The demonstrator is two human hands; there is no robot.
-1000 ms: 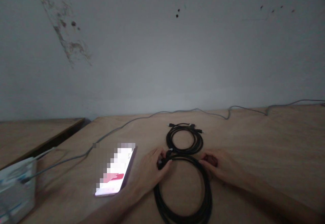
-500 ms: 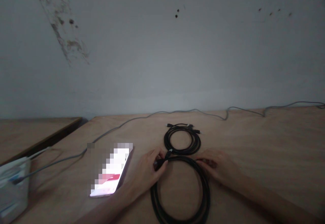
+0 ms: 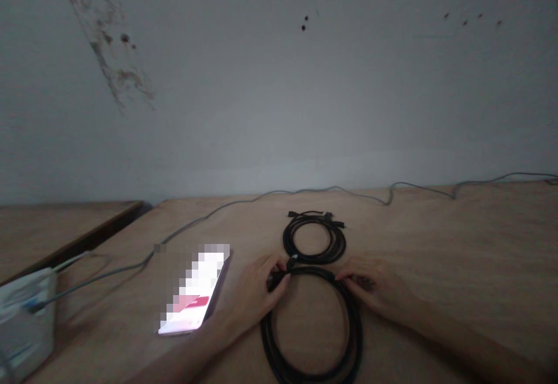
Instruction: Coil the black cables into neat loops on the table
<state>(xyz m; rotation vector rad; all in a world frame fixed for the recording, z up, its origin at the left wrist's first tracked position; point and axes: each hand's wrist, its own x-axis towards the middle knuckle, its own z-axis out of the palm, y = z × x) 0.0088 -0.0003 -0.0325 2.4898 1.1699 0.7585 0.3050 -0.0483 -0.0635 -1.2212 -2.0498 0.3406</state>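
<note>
Two coils of black cable lie on the wooden table. The larger, nearer coil [image 3: 355,337] is at the lower middle; the smaller coil [image 3: 288,239] sits just behind it, with connectors at its far side. My left hand [image 3: 259,288] is closed on a black connector end [image 3: 275,280] at the upper left of the nearer coil. At that coil's upper right, my right hand [image 3: 368,285] pinches the cable between thumb and fingertips. A second connector [image 3: 293,261] rests between the two coils.
A phone with a lit screen [image 3: 203,291] lies left of my left hand. A white device [image 3: 30,314] with a grey cable [image 3: 174,234] stands at the left edge. That cable runs along the wall [image 3: 279,93]. Another tabletop [image 3: 52,227] is at far left.
My right fingertips have shifted slightly left along the nearer coil's upper edge. My left hand keeps its hold on the connector end. The whole view has moved very slightly.
</note>
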